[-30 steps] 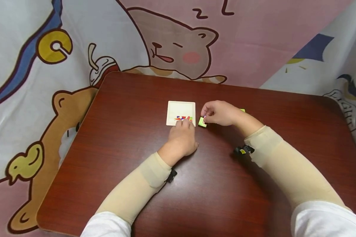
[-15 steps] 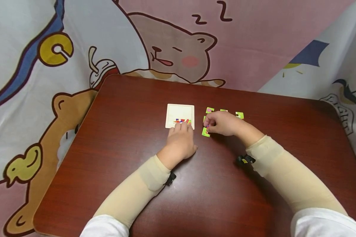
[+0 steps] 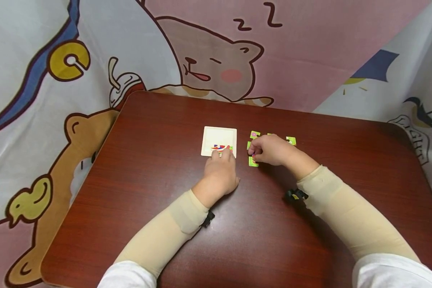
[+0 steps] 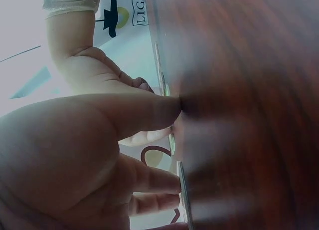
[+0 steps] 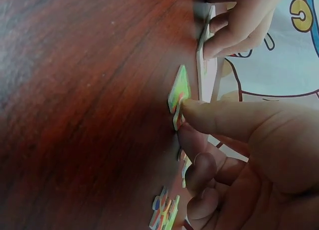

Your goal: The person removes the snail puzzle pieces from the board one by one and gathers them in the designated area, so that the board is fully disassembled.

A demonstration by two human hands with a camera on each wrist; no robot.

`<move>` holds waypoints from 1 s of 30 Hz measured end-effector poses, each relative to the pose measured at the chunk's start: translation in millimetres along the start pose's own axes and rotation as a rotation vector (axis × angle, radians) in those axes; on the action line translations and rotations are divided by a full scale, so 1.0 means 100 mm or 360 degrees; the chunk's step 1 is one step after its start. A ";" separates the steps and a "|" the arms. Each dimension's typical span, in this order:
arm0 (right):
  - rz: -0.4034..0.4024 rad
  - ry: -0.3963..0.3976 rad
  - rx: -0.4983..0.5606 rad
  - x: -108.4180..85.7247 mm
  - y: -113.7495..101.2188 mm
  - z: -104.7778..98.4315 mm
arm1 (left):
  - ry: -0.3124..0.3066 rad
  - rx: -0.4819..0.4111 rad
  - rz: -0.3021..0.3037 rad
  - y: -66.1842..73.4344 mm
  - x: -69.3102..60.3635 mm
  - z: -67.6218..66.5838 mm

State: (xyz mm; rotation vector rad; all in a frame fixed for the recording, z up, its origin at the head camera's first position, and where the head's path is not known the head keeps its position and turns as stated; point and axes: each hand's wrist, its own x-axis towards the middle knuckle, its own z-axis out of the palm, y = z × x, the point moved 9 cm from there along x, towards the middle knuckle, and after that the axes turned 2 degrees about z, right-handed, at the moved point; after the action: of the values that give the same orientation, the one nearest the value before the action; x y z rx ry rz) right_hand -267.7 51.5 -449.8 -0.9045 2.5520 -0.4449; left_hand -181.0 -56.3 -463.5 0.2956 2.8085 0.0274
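Note:
My left hand (image 3: 221,172) lies at the near edge of a square, pale puzzle board (image 3: 211,134), fingertips resting on it. In the left wrist view the thumb of that hand (image 4: 75,145) touches the table. Colourful pieces (image 3: 221,148) sit along the board's near side, partly hidden by the fingers. Right of the board, my right hand (image 3: 273,150) pinches a green puzzle piece (image 3: 253,162) between thumb and index finger. The right wrist view shows this piece (image 5: 180,88) low at the table, the thumb over its red-marked edge.
Several other green puzzle pieces lie beyond and around the right hand, among them one with a pink spot (image 3: 255,134) and one at the right (image 3: 291,140). The brown table (image 3: 158,160) meets a cartoon-printed cloth (image 3: 216,52) at its back edge.
My right hand has drawn the pinched piece away from the board, towards me and slightly right, uncovering other pieces. The left hand stays on the board. The head view has tilted slightly.

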 end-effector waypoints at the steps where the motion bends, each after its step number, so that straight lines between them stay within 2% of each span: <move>1: 0.0008 0.0005 -0.0001 0.00 0.00 0.00 | 0.0000 0.0011 0.0003 0.01 0.00 0.00; 8: 0.0042 0.0016 0.0015 -0.02 0.01 -0.01 | 0.0008 0.0039 0.0041 0.03 0.00 0.01; 20: 0.0120 -0.0047 -0.0032 0.01 0.01 -0.05 | 0.0011 0.0063 0.0039 0.04 0.00 0.01; 24: 0.0127 -0.0005 -0.0018 0.11 -0.05 -0.13 | 0.0017 0.0053 0.0037 0.04 0.00 0.00; 30: 0.0013 0.0005 0.0097 0.35 -0.25 -0.15 | -0.0048 0.0032 0.0031 0.05 -0.01 0.02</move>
State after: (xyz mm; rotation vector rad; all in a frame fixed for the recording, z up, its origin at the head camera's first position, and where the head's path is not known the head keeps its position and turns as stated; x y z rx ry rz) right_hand -287.0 12.4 -435.1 -0.8716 2.5301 -0.5189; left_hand -178.3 -52.2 -464.7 0.3253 2.7774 -0.0012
